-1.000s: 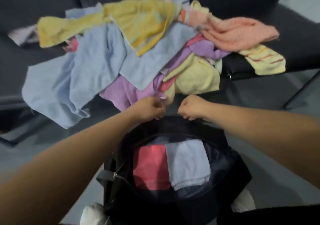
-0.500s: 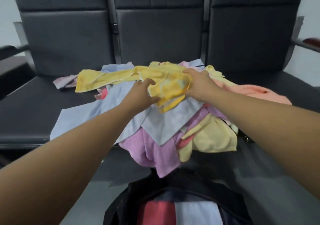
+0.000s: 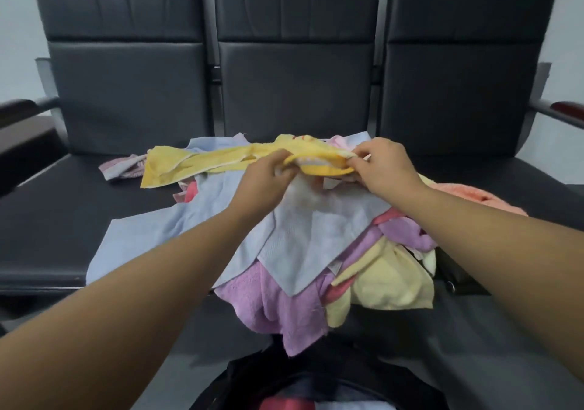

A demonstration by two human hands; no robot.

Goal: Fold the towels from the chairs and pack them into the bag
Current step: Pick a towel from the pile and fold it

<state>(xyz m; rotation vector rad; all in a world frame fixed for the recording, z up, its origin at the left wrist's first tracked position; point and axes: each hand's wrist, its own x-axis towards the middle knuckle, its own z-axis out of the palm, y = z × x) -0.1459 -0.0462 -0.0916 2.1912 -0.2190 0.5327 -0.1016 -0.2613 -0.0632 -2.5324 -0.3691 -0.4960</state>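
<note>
Head view, crumpled yellow towel (image 3: 202, 164), both hands gripping

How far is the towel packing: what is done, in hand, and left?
Done: a red towel lies in the black bag. In hand: the left hand and right hand both pinch the yellow towel, not yet folded. Left: on the chair seat, a light blue towel, a purple towel, a pale yellow towel and a peach towel.

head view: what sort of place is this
Probably an office or waiting area: a row of three linked black padded chairs, a wood-capped armrest at its end, and a plain pale wall behind.
</note>
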